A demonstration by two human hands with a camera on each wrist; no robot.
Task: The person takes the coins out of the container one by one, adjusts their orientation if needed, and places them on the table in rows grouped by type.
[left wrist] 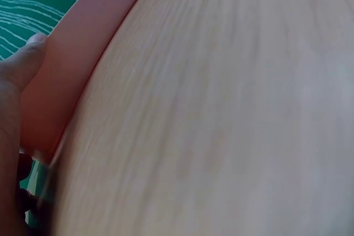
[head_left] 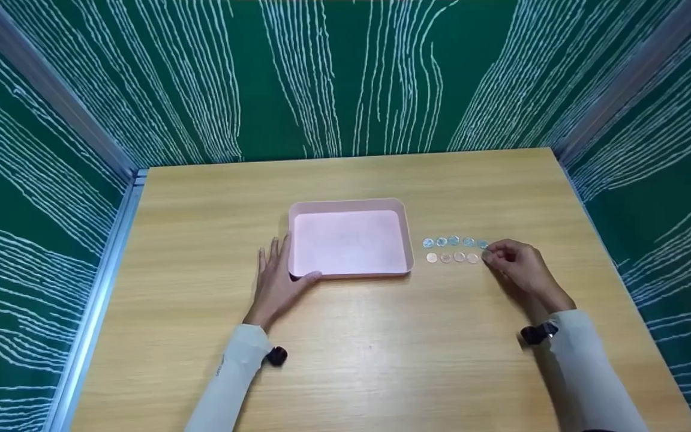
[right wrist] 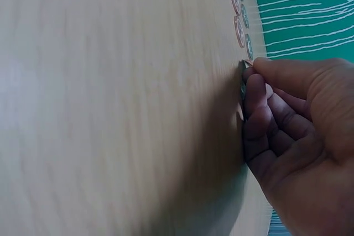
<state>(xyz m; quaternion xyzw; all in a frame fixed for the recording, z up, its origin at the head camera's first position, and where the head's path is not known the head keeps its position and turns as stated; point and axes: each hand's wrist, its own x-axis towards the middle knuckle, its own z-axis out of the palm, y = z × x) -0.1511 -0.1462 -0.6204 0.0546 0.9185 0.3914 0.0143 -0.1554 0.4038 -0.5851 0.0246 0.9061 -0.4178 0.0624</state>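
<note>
A shallow pink tray [head_left: 350, 207] lies on the wooden table. My left hand [head_left: 276, 285] rests against its near left corner, fingers spread straight along the left side. In the left wrist view the thumb [left wrist: 27, 59] lies against the tray's front wall [left wrist: 83, 42]. To the right of the tray are two rows of coins: silvery ones [head_left: 454, 240] behind, copper-coloured ones [head_left: 459, 257] in front. At the right end of these rows, my right hand [head_left: 519, 267] pinches a small coin between thumb and fingertips, low over the table. The fingers mostly hide that coin in the right wrist view.
The wooden table [head_left: 369, 354] ends at green walls [head_left: 357, 78] with white wavy lines at the back and sides. A metal rail [head_left: 96, 276] runs along its left edge. Dark wrist cameras [head_left: 276, 356] are worn at the sleeves.
</note>
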